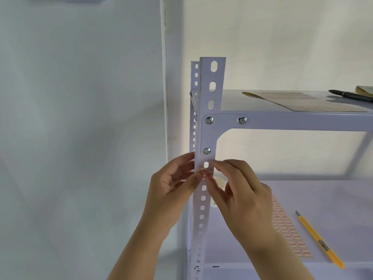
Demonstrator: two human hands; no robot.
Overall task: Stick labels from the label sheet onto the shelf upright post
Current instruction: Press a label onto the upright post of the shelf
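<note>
At frame centre, both hands, left (pixel 173 182) and right (pixel 240 190), pinch a label (pixel 205 171) against the post (pixel 207 138); it looks light, flimsy, sticky, best held by its edges.

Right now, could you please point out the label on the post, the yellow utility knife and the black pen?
label (pixel 205 171), head view, its red-printed face on the post.
yellow utility knife (pixel 319 238), head view, middle of its handle.
black pen (pixel 351 95), head view, middle of its barrel.

two hands (pixel 171 184), two label sheets (pixel 302 102), four screws (pixel 209 120).
</note>
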